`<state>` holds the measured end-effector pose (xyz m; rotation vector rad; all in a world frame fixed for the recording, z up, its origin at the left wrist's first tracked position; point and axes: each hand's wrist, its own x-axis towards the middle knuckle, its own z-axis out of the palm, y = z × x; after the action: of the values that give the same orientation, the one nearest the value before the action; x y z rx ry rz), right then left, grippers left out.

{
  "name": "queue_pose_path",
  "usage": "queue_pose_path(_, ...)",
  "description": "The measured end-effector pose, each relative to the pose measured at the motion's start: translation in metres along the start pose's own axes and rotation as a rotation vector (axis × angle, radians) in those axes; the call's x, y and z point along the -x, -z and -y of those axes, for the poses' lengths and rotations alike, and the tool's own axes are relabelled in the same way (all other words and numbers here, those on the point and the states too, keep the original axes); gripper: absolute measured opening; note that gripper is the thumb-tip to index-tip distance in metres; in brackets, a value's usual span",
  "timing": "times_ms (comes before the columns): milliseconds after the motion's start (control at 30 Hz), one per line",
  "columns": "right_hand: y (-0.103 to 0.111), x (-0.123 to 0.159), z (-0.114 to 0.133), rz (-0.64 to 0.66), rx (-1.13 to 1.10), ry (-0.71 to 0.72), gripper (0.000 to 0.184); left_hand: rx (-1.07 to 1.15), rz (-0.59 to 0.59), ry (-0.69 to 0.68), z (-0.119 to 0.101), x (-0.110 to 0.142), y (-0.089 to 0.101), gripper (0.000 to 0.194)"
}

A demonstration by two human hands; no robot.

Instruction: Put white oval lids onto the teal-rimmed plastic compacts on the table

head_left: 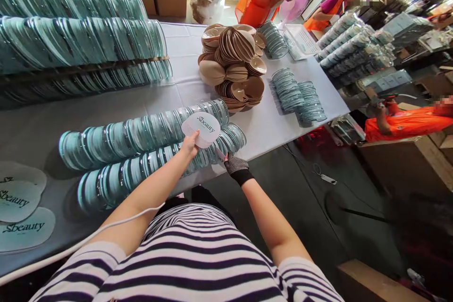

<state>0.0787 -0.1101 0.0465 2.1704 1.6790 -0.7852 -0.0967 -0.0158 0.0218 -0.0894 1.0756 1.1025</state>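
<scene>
My bare left hand (191, 144) is closed on a stack of oval white cards (201, 128) printed "Sbeauty". My right hand (237, 164), in a black mesh glove, pinches one more printed card (220, 155) at the right end of the nearer row of clear bluish round containers (141, 165). Part of that card is hidden among the containers and behind my fingers. A second row of the same containers (148, 127) lies just behind, partly covered by the card stack.
Stacked container rows (81, 42) fill the back left. Brown oval bowls or shells (233, 68) are piled mid-table, with shorter container stacks (288, 92) and a white basket (300, 41) beyond. More printed cards (26, 226) lie front left. Co-workers in orange vests (406, 122) stand around.
</scene>
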Motion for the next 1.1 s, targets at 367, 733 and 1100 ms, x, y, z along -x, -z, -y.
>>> queue_pose_path(367,-0.037,-0.032,0.01,-0.05,-0.129,0.091,0.038,0.026,-0.007,0.016,-0.002,0.001,-0.002,0.024)
queue_pose_path(733,0.003,-0.042,-0.003,0.327,-0.618,0.054,0.032,0.029,-0.052,-0.055,0.008,0.0,-0.004,0.028)
queue_pose_path(1100,0.034,-0.028,0.054,-0.47,-0.539,0.408,0.052,-0.024,-0.012,-0.14,0.015,0.024,0.021,0.028)
